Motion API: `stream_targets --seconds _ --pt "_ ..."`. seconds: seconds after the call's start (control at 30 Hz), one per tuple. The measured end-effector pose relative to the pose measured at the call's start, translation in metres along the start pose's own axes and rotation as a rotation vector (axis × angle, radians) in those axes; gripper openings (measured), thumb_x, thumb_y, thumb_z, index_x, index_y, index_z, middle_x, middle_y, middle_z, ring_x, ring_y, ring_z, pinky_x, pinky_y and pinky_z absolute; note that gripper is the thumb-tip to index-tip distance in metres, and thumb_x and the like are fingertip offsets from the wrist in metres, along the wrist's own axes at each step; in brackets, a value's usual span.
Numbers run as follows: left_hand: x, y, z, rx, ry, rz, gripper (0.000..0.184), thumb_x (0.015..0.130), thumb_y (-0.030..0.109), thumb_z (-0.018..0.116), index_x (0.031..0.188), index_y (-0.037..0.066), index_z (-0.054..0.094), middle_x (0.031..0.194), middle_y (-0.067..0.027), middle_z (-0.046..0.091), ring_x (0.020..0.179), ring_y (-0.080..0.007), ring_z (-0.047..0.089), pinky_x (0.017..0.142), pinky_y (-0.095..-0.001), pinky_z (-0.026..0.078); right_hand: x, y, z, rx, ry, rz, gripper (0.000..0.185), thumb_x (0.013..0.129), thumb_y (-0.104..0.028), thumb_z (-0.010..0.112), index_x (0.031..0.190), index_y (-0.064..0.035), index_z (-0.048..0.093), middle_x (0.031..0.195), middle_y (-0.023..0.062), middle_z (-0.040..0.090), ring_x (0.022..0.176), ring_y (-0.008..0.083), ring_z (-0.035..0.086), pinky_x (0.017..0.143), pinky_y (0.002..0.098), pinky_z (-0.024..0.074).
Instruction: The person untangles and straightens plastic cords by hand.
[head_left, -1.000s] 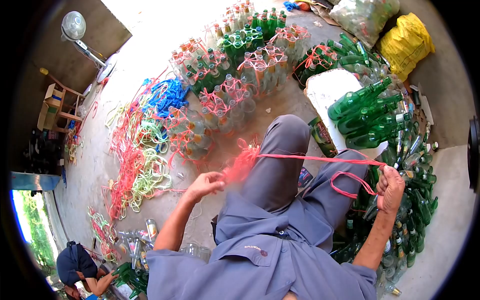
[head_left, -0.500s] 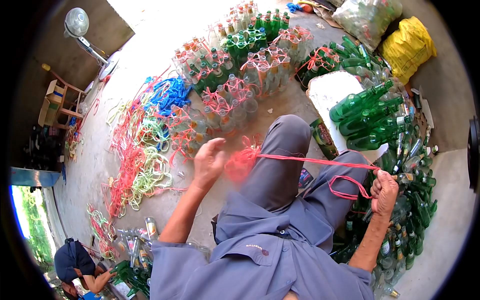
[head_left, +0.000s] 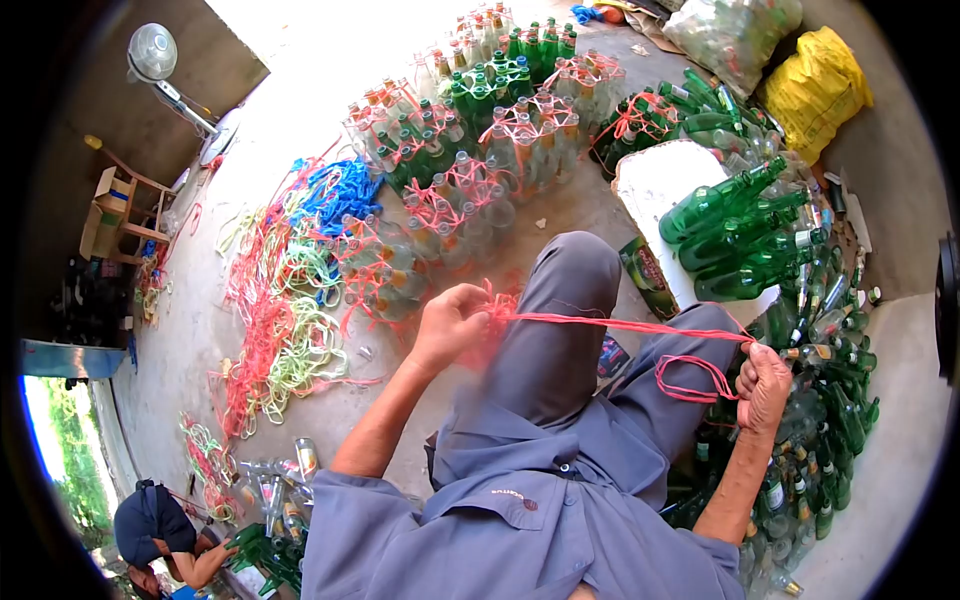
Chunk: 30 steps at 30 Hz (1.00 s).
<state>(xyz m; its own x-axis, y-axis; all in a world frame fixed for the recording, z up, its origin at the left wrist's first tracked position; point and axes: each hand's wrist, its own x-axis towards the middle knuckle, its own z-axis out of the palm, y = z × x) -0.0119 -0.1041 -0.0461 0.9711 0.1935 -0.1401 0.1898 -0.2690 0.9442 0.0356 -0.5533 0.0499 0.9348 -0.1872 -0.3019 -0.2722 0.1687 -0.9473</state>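
Red plastic string (head_left: 630, 324) stretches taut across my bent knees from one hand to the other. At its left end, my left hand (head_left: 452, 322) is closed on the strands, and a blurred red tangle hangs just beneath the fingers. My right hand (head_left: 764, 385) grips the other end in a closed fist beside my right knee. From that fist a loose loop of the string droops toward my thigh. Green glass bottles (head_left: 735, 240) lie side by side on a white slab (head_left: 645, 185) beyond my right knee.
Bottle bundles tied with red string (head_left: 455, 205) stand ahead. Heaped string (head_left: 265, 340) covers the floor at left. Loose bottles (head_left: 825, 400) pile up on the right, below a yellow sack (head_left: 815, 90). Another person (head_left: 155, 525) bends at lower left, near a fan (head_left: 153, 52) farther back.
My left hand has moved right, from open and apart from the string to closed on its tangled end. My right hand keeps its hold, nearly still.
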Motion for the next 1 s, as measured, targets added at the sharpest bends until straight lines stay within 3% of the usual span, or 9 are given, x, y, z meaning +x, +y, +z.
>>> stream_targets --seconds 0.03,0.07,0.17,0.2,0.33,0.6,0.77,0.9,1.0 --pt "0.001 0.001 -0.005 -0.143 -0.038 -0.043 0.024 0.081 0.007 0.066 0.103 -0.002 0.065 0.092 -0.0078 0.07 0.084 -0.0139 0.066 0.075 -0.0287 0.053 0.0 0.001 0.0 0.001 0.004 -0.001 0.016 0.093 -0.012 0.062 0.093 0.0031 0.066 0.058 -0.0061 0.043 0.043 0.0005 0.031 0.038 0.0175 0.0201" --pt "0.001 0.004 -0.012 -0.295 -0.119 -0.131 0.022 0.086 0.0 0.066 0.108 0.001 0.063 0.09 0.002 0.064 0.081 -0.0033 0.059 0.073 -0.0193 0.051 0.0 0.002 0.0 0.001 0.005 0.002 0.016 0.093 -0.012 0.062 0.093 0.003 0.066 0.058 -0.0061 0.043 0.043 0.0005 0.031 0.038 0.0175 0.0201" --pt "0.003 0.012 -0.026 -0.353 -0.187 -0.14 0.029 0.085 -0.002 0.067 0.113 0.001 0.061 0.083 0.0043 0.06 0.074 -0.0028 0.055 0.067 -0.0201 0.049 0.002 0.004 -0.002 -0.002 0.002 0.011 0.015 0.093 -0.012 0.062 0.093 0.0029 0.066 0.058 -0.0062 0.043 0.043 0.0005 0.031 0.038 0.0175 0.0203" --pt "0.001 0.024 -0.031 -0.17 -0.203 -0.066 0.038 0.083 -0.003 0.066 0.12 0.003 0.06 0.076 0.006 0.052 0.067 -0.0028 0.049 0.06 -0.0213 0.043 0.002 0.006 -0.003 -0.003 -0.003 0.015 0.016 0.093 -0.012 0.062 0.093 0.0028 0.066 0.058 -0.0062 0.043 0.043 0.0005 0.031 0.038 0.0175 0.0203" --pt "-0.001 0.03 -0.032 0.197 -0.137 0.202 0.042 0.082 -0.004 0.064 0.122 0.007 0.058 0.069 0.0051 0.045 0.062 -0.0031 0.042 0.056 -0.0221 0.036 0.001 0.006 -0.001 -0.004 -0.007 0.015 0.016 0.093 -0.013 0.062 0.092 0.0027 0.065 0.058 -0.0061 0.043 0.043 0.0005 0.031 0.038 0.0174 0.0207" --pt "-0.009 0.029 -0.033 0.136 -0.067 0.215 0.035 0.082 -0.005 0.063 0.114 0.007 0.056 0.065 0.0021 0.045 0.058 -0.0041 0.042 0.053 -0.0241 0.036 -0.002 0.006 -0.002 -0.017 -0.006 0.016 0.016 0.093 -0.013 0.062 0.093 0.0023 0.065 0.058 -0.0063 0.043 0.043 0.0005 0.031 0.038 0.0172 0.021" --pt "-0.013 0.03 -0.029 0.422 0.046 0.398 0.036 0.081 -0.003 0.064 0.115 0.007 0.058 0.066 -0.005 0.052 0.056 -0.013 0.052 0.055 -0.0295 0.043 -0.003 0.009 0.004 -0.024 -0.006 0.028 0.016 0.094 -0.014 0.062 0.093 0.0018 0.066 0.057 -0.0062 0.044 0.043 0.0006 0.031 0.038 0.0174 0.021" --pt "-0.01 0.02 -0.023 0.656 0.105 0.573 0.031 0.082 0.003 0.066 0.112 0.009 0.064 0.075 -0.0087 0.062 0.066 -0.0237 0.064 0.06 -0.0366 0.051 -0.005 0.01 0.006 -0.027 -0.014 0.027 0.016 0.094 -0.013 0.063 0.093 0.0016 0.066 0.057 -0.0062 0.044 0.042 0.0005 0.031 0.038 0.0175 0.0211" --pt "-0.009 0.015 -0.026 0.73 0.032 0.456 0.011 0.08 0.012 0.065 0.091 0.007 0.065 0.075 -0.0119 0.061 0.07 -0.0309 0.064 0.061 -0.0425 0.052 -0.007 0.008 0.005 -0.025 -0.018 0.024 0.016 0.094 -0.013 0.063 0.092 0.0019 0.066 0.057 -0.0062 0.044 0.042 0.0004 0.031 0.038 0.0175 0.0211"
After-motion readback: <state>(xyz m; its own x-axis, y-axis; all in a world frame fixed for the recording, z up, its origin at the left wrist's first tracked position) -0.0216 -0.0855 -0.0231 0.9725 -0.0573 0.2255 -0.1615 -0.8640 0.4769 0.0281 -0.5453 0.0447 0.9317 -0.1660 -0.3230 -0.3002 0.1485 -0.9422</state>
